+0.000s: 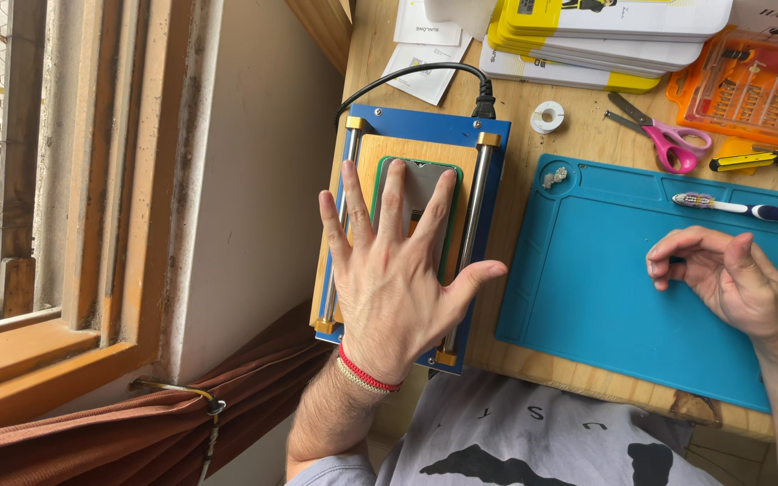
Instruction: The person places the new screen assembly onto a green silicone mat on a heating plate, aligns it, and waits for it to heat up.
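My left hand [395, 274] lies flat with fingers spread over a phone [420, 184] in a green frame, which rests on the wooden bed of a blue heating plate machine [490, 180] with two metal rails. My right hand [728, 279] hovers over the blue silicone work mat [587, 288], fingers loosely curled, holding nothing that I can see. A red and beige bracelet is on my left wrist.
A black power cord [407, 76] plugs into the machine's back. Pink-handled scissors [668, 139], a white tape roll [547, 117], a toothbrush [749, 210], an orange screwdriver case [754, 85] and stacked yellow-white boxes [605, 36] lie at the back. A window and wall stand to the left.
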